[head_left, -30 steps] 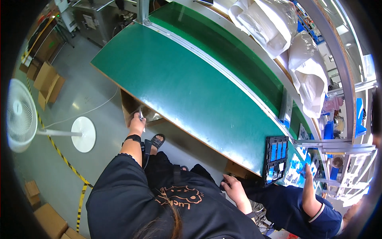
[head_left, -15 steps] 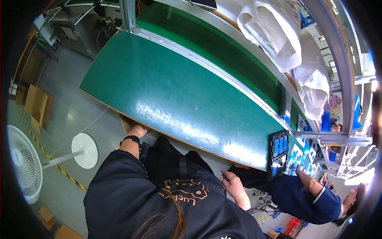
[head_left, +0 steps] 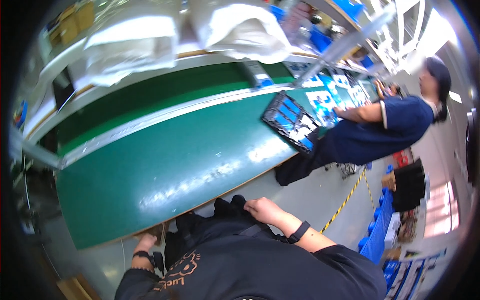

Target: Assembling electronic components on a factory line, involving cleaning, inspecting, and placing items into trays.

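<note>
My left hand [head_left: 146, 242] is at the near edge of the green-topped table [head_left: 185, 150], beside a brown piece under the tabletop. Its fingers are blurred and partly hidden, so I cannot tell what it touches. My right hand [head_left: 265, 210] hovers over my dark trousers, just off the table's edge. Its fingers are curled in, and nothing shows in them. Farther right on the table, a black tray [head_left: 290, 121] with blue and white rectangular pieces in its compartments lies near a co-worker in dark blue.
The co-worker [head_left: 380, 127] stands at the table's right part, arm reaching toward blue-and-white sheets [head_left: 322, 105]. White bags [head_left: 245, 35] hang over the shelf edge above the table. Yellow-black tape [head_left: 342, 200] runs along the floor. Blue bins [head_left: 376, 225] line the right side.
My view has swung to the right, so the table and tray appear turned. My right hand has come closer to the table's edge, its fingers more curled. My left hand stays by the edge.
</note>
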A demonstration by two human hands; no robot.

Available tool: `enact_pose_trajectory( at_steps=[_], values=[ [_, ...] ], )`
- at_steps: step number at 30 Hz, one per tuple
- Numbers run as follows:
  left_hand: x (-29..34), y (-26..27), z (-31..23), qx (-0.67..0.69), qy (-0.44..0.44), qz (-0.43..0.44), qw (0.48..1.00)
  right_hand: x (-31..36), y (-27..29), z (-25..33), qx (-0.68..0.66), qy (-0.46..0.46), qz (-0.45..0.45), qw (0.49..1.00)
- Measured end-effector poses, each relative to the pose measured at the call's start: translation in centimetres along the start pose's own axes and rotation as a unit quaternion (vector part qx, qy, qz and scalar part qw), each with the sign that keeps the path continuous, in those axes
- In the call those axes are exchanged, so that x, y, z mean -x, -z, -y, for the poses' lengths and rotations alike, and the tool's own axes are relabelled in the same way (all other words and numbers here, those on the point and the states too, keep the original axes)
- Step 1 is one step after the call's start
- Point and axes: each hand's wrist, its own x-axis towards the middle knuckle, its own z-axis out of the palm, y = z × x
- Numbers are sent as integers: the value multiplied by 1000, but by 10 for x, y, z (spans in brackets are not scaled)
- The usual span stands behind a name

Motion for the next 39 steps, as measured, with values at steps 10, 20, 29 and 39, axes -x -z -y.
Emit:
enact_pose_trajectory(
  at_steps=[10,20,29,39],
  values=[
    [139,119,-284,-71,-120,193,971,-6,55,-67,-79,32,-129,988],
    [52,181,-417,-27,-167,-453,875,1,134,-162,-29,32,-269,962],
    [27,158,-431,-149,99,-545,819,3,147,-255,-29,-303,-369,878],
    [26,161,-432,-150,101,-542,820,-18,148,-295,-268,-319,-126,900]
  ],
)
